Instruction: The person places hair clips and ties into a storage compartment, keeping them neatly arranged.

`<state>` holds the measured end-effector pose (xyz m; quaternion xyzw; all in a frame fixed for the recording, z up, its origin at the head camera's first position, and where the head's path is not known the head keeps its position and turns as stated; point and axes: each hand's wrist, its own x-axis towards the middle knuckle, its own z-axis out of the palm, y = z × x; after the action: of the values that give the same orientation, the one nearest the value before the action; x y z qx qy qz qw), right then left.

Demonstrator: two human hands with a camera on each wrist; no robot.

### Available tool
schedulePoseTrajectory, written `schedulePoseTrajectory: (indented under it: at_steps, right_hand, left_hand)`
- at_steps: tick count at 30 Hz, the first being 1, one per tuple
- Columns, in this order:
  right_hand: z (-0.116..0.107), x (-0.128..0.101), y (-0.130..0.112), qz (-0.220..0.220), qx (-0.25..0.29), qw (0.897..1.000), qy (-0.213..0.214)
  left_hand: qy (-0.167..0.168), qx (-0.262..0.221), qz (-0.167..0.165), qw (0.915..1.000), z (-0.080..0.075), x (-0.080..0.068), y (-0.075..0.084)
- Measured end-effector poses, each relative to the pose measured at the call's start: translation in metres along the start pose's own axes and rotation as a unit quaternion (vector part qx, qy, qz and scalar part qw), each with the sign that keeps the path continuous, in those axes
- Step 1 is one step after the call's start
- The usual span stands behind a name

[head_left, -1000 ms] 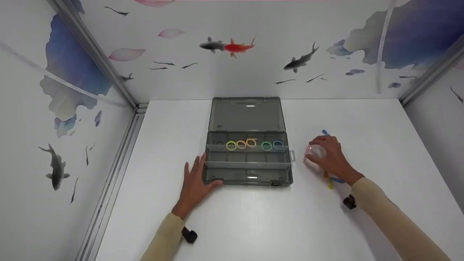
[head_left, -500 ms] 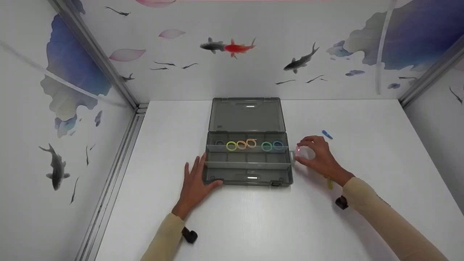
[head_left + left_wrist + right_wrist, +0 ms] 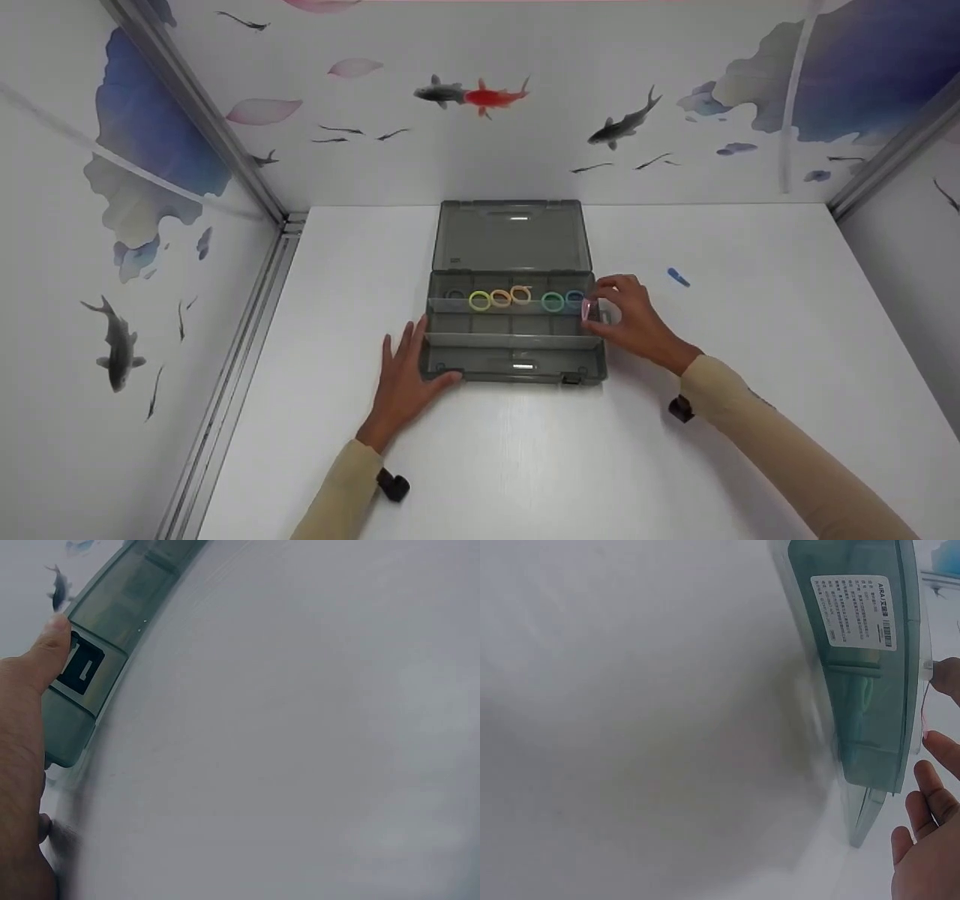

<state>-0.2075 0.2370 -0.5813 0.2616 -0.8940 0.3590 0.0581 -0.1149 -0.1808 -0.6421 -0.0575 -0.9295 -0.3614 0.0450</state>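
A grey see-through plastic compartment box (image 3: 491, 364) lies with its lid (image 3: 510, 240) swung back. My left hand (image 3: 403, 390) rests at its front left corner, fingers straight along the side and thumb on the front edge. In the left wrist view the thumb (image 3: 51, 645) lies beside the dark latch (image 3: 82, 666). Over the box's right edge, my right hand (image 3: 634, 319) pinches a small pink band-like piece (image 3: 586, 309) between thumb and fingers. Several coiled rings sit in the back row, among them a yellow ring (image 3: 479, 301), a green ring (image 3: 553, 302) and a blue ring (image 3: 574, 299).
A small blue strip (image 3: 678, 277) lies on the white table (image 3: 510, 457), right of the box. A clear handle sticks out at the box's right side, partly behind the right hand. Printed white walls (image 3: 525, 165) enclose the table at the back and sides.
My right hand has carried the pink piece leftward from the table to the box's right edge. Its arm now covers the small coloured pieces seen earlier near the wrist. The left hand stays put.
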Motion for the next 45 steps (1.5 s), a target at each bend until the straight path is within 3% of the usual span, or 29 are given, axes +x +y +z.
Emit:
schedulePoseTrajectory:
  at_steps: [10,20,31,45]
  right_hand:
    - [0.010,0.015,-0.011,-0.040,0.009,0.999,-0.023]
    - [0.029,0.029,-0.031,-0.074,0.014,0.997,-0.028]
    - [0.048,0.040,-0.050,-0.060,0.007,0.996,-0.073]
    - [0.064,0.059,-0.064,-0.099,0.000,0.993,-0.071]
  left_hand:
    - [0.009,0.008,0.031,0.9995,0.000,0.005,-0.001]
    - [-0.001,0.007,0.017,0.9998,0.000,0.004,-0.002]
    - [-0.003,0.011,0.016,0.9998,0.001,0.002,-0.003]
    - [0.005,0.012,0.013,0.9998,0.000,0.003,0.000]
